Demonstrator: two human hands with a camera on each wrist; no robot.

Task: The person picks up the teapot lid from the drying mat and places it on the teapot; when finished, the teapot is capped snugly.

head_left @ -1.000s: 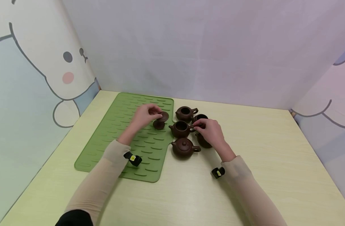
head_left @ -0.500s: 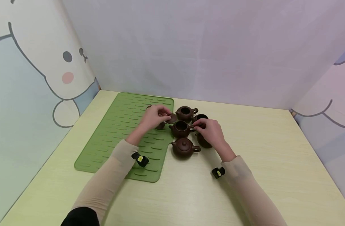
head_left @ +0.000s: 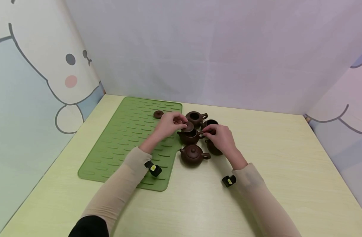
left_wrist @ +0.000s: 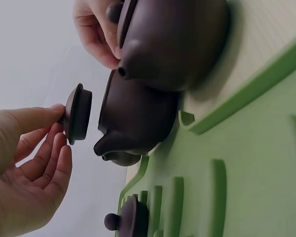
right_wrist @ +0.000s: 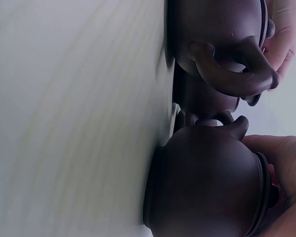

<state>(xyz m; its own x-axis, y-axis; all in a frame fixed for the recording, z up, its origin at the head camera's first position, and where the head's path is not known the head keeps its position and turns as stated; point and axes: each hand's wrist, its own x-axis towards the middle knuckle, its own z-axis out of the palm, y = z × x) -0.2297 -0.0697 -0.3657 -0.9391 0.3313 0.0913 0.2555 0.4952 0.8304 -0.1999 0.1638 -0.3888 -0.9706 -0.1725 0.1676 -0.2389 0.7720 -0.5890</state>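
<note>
My left hand (head_left: 170,124) pinches a dark brown teapot lid (left_wrist: 79,114) by its knob. That lid is tilted, close over the mouth of an uncovered brown teapot (head_left: 187,138) in the middle of the group. In the left wrist view a gap shows between the lid and the teapot's rim (left_wrist: 106,101). My right hand (head_left: 220,136) pinches the same teapot's handle (head_left: 201,134) with thumb and fingertips. Just under the right hand stands a lidded teapot (right_wrist: 207,182), partly hidden by it in the head view. Another lidded teapot (head_left: 192,155) stands nearest to me.
Two more uncovered teapots, one at the back (head_left: 195,118) and one behind my right hand (head_left: 211,122), stand close by. A second lid (head_left: 158,114) lies knob up on the green ridged mat (head_left: 109,154) at the left. Fabric walls border the wooden table (head_left: 275,144).
My left hand has carried the lid rightward from over the mat to above the middle teapot. The lid lying on the mat has come into full sight. My right hand has stayed still.
</note>
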